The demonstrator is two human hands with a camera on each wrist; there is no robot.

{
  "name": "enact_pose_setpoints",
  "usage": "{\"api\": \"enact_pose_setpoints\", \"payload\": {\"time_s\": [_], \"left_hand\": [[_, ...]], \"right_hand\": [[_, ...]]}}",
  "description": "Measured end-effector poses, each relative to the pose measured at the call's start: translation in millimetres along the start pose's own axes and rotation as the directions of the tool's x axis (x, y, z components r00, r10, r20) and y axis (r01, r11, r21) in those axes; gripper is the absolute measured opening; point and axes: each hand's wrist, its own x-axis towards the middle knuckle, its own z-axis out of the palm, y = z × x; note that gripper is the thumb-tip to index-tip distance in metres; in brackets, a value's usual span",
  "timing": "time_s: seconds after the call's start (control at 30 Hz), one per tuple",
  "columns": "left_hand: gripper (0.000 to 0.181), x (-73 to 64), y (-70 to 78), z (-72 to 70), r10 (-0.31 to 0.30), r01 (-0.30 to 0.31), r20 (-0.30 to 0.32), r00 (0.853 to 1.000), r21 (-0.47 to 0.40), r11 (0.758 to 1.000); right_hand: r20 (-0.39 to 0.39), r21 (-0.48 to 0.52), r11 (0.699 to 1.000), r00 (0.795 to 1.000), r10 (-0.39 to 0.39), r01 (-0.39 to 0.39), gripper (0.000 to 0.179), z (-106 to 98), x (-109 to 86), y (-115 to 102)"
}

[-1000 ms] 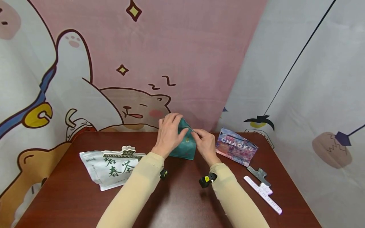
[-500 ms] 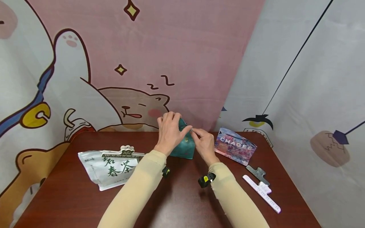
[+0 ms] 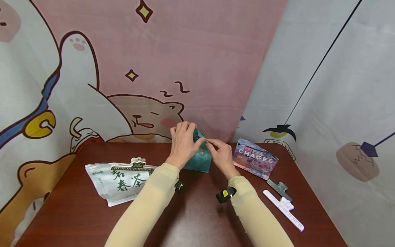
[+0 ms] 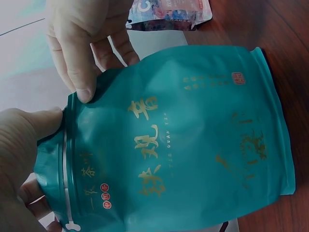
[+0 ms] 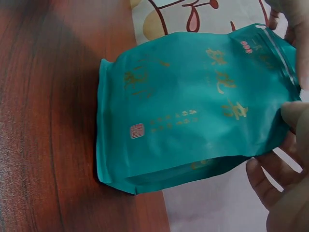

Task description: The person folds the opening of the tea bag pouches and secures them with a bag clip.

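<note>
A teal tea bag (image 3: 199, 162) with gold lettering stands upright near the table's back edge. My left hand (image 3: 183, 144) holds its top from the left, with the thumb on the front face and fingers behind. At the top right corner, my right hand (image 3: 221, 155) pinches the bag between thumb and fingers. The left wrist view shows a pale strip (image 4: 66, 169) running across the bag just below its top, ending in a bone-shaped tip. In the right wrist view the bag's base (image 5: 102, 125) is close over the wood.
A white tea pouch (image 3: 120, 185) with a long clip (image 3: 134, 168) across it lies at the left. To the right are a colourful CHAGEE pouch (image 3: 255, 158), a grey clip (image 3: 279, 189) and a white clip (image 3: 283, 210). A printed cloth (image 3: 210, 68) hangs behind the brown table (image 3: 197, 219).
My right fingertips have shifted slightly left along the bag's top, closer to the left thumb. Both hands keep their hold, and the other things lie where they were.
</note>
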Motion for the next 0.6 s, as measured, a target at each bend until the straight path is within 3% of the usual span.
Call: {"api": "enact_pose_setpoints", "payload": {"time_s": [0.17,0.27,0.6], "left_hand": [[0.041,-0.2,-1.0,-0.7,0.011,-0.011,0.007,1.000,-0.002,1.000],[0.041,0.0,-1.3,-2.6,0.023,-0.023,0.014,1.000,0.010,1.000],[0.040,1.9,-5.6,-7.5,0.050,-0.052,0.034,0.998,0.048,0.997]], "right_hand": [[0.152,0.099,0.984,0.980,0.132,-0.148,0.029,-9,1.6,1],[0.204,0.122,0.973,0.965,0.167,-0.194,0.031,-13,4.2,-1],[0.195,0.083,0.979,0.966,0.169,-0.188,0.021,-9,10.9,-4]]}}
